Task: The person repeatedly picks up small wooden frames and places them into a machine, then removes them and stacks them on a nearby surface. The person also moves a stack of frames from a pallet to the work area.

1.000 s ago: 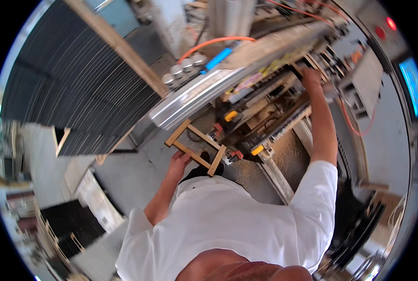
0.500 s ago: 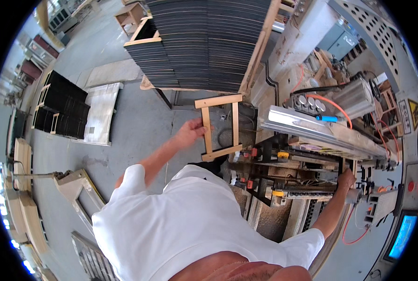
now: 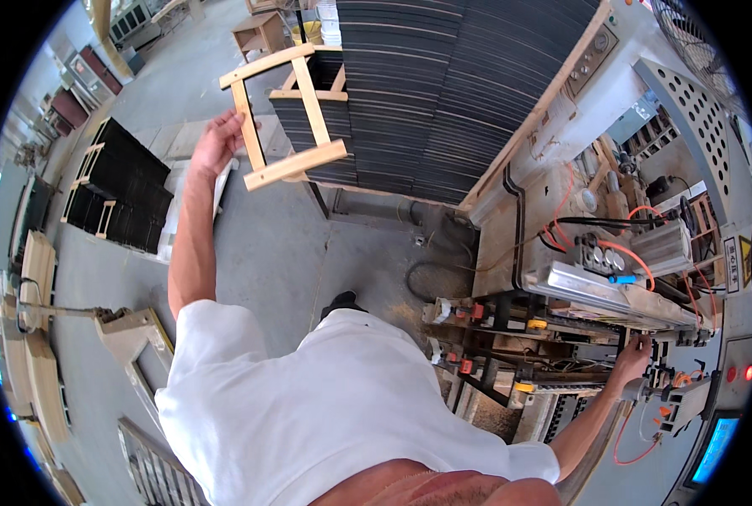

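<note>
My left hand point(image 3: 216, 143) is raised at the left, its fingers closed on one side rail of a small pale wooden frame point(image 3: 296, 164). The frame is tilted in the air, its rails overlapping the front of a tall stack of black-edged frames point(image 3: 401, 101). On the right, my right hand point(image 3: 633, 360) reaches into a clamping machine point(image 3: 561, 291) with metal rails and orange hoses. Its fingers are bent together at a narrow part there; what they grip is too small and half hidden to make out.
A lower black stack point(image 3: 127, 190) stands on the floor at the left, beside a pale board. Pale planks point(image 3: 47, 379) lie along the far left. A control panel with a lit screen point(image 3: 715, 451) is at the lower right. A hose point(image 3: 418, 274) curls on the floor.
My left hand has carried the wooden frame up and to the left, from beside the machine to the tall stack. My right hand stays at the machine. The view has shifted somewhat.
</note>
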`<state>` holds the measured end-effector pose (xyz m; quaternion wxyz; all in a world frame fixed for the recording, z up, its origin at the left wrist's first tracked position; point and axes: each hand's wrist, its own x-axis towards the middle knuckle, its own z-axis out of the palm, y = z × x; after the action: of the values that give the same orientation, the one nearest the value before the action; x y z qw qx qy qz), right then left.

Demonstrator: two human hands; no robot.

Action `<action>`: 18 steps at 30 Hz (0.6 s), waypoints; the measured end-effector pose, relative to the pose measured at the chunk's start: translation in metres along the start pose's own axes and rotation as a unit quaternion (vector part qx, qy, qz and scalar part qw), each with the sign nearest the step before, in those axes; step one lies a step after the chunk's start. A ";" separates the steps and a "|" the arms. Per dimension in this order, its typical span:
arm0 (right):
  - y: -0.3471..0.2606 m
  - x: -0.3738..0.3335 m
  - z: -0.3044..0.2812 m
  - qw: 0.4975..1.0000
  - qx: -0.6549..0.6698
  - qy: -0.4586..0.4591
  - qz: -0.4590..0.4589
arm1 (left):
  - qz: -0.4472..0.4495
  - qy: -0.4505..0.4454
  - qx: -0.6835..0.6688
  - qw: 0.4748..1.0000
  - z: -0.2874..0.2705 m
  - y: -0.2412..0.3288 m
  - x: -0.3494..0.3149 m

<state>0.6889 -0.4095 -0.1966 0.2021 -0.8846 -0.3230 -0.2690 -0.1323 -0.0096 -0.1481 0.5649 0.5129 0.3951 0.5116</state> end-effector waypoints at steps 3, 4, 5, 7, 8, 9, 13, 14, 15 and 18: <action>-0.059 -0.046 -0.025 0.963 0.256 0.072 0.051 | -0.015 0.021 0.011 1.000 -0.034 0.013 0.082; -0.101 -0.068 -0.035 0.937 0.330 0.083 0.075 | -0.025 0.022 0.021 0.999 -0.050 0.013 0.106; -0.127 -0.089 -0.041 0.934 0.339 0.082 0.083 | -0.036 0.015 0.028 0.999 -0.060 0.011 0.134; -0.160 -0.134 -0.030 0.919 0.375 0.060 0.102 | -0.063 -0.005 0.054 0.997 -0.062 -0.001 0.185; -0.188 -0.157 -0.031 0.920 0.374 0.034 0.113 | -0.078 -0.012 0.067 0.995 -0.061 -0.008 0.204; -0.210 -0.179 -0.031 0.925 0.361 -0.001 0.115 | -0.104 -0.007 0.080 0.991 -0.053 -0.018 0.221; -0.254 -0.263 -0.009 0.892 0.394 -0.121 0.188 | -0.056 0.014 0.251 0.966 -0.016 -0.047 0.248; -0.265 -0.278 -0.004 0.877 0.404 -0.153 0.212 | -0.007 0.025 0.328 0.944 -0.018 -0.043 0.248; -0.274 -0.293 -0.003 0.869 0.396 -0.177 0.237 | 0.045 0.035 0.395 0.917 -0.022 -0.044 0.246; -0.286 -0.342 -0.002 0.878 0.382 -0.154 0.242 | 0.174 -0.004 0.469 0.866 0.014 -0.022 0.207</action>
<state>0.2728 -0.3663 -0.3498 0.5308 -0.8195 -0.2035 0.0724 -0.0804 0.1928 -0.1515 0.1610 0.7797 0.4904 0.3543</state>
